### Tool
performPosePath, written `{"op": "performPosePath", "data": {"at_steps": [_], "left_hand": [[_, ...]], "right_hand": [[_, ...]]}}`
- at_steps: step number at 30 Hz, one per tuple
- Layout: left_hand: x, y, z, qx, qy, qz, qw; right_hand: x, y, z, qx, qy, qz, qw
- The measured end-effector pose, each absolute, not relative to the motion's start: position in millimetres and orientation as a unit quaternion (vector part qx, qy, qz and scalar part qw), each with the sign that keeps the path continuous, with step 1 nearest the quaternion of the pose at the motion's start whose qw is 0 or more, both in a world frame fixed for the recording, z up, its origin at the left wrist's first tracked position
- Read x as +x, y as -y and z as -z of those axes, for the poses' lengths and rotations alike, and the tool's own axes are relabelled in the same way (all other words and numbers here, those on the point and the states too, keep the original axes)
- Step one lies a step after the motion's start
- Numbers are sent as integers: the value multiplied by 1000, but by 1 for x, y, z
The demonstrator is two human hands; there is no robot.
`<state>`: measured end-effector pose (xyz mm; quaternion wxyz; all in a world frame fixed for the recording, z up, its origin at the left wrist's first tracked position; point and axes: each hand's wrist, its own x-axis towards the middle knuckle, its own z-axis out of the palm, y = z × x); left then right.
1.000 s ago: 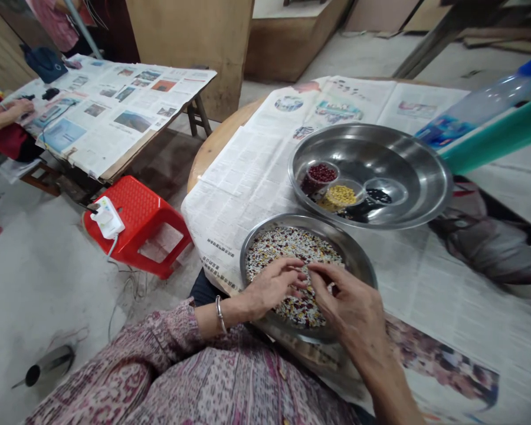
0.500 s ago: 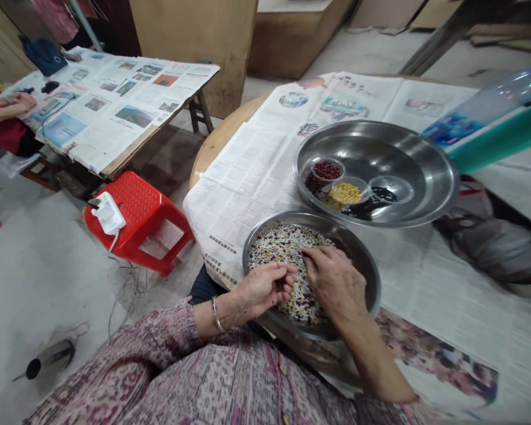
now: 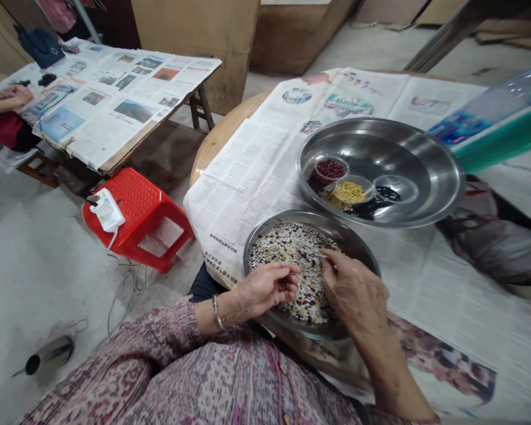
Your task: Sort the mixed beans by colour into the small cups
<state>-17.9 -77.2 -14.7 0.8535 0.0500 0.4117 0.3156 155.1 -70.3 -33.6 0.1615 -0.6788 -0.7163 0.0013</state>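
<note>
Shifted rightward, the right hand (image 3: 354, 295) pinches at glossy mixed beans (image 3: 298, 254) in a steel bowl (image 3: 349, 248); the left hand (image 3: 265, 289) curls loosely above them, neither grip clear.

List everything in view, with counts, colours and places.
Steel bowl: one, silver, on the newspaper.
Mixed beans: many, red, white and black, in that bowl.
Steel basin: one, silver, beyond the bowl.
Small cups: three, holding red, yellow and black beans, in the basin.
Newspaper: several sheets, grey and white, on a round wooden table.
Stool: one, red, on the floor.
Co-worker's hand: one, far left, on another table.
Left hand: one, bangled, above the beans.
Right hand: one, fingertips among the beans.
</note>
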Motion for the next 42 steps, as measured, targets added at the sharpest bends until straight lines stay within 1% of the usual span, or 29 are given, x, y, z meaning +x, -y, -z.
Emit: {"op": "performPosePath", "data": {"at_steps": [3,5,8,10,13,15,18,21,22,24,27,29,31,35,37,39,42], "left_hand": [[-18,77,15,47,-410,-321,852],[-17,77,13,41,-407,-324,853],[-16,76,10,29,-404,-322,856],[-16,76,8,22,-414,-319,852],[-15,74,6,7,-433,-316,844],[-15,74,7,1,-434,-319,843],[-15,73,10,0,-425,-322,846],[-15,74,13,5,-418,-319,851],[-15,74,13,6,-417,-318,852],[-15,73,14,6,-415,-317,853],[-15,73,13,2,-415,-317,853],[-15,73,11,1,-418,-318,851],[-15,73,9,5,-421,-317,850],[-15,73,6,14,-423,-312,850],[-15,74,7,16,-419,-315,851],[-16,74,9,21,-413,-318,853],[-15,74,11,27,-404,-323,856]], "right_hand": [[153,75,28,-703,689,-23,173],[149,80,20,-684,696,-80,202],[147,85,13,-635,711,-197,230],[150,84,13,-642,687,-225,255],[157,75,24,-662,669,-192,280],[158,68,32,-646,703,-151,257],[151,59,40,-615,757,-88,200],[143,56,44,-601,782,-55,157],[142,55,45,-599,784,-49,154],[144,57,46,-598,781,-40,175],[153,62,46,-600,765,-45,230],[160,68,44,-614,746,-60,251],[164,74,41,-642,722,-69,248],[165,81,33,-700,684,-54,198],[163,82,30,-706,679,-63,189],[160,82,27,-700,680,-81,201],[155,83,18,-656,697,-132,257]]}}
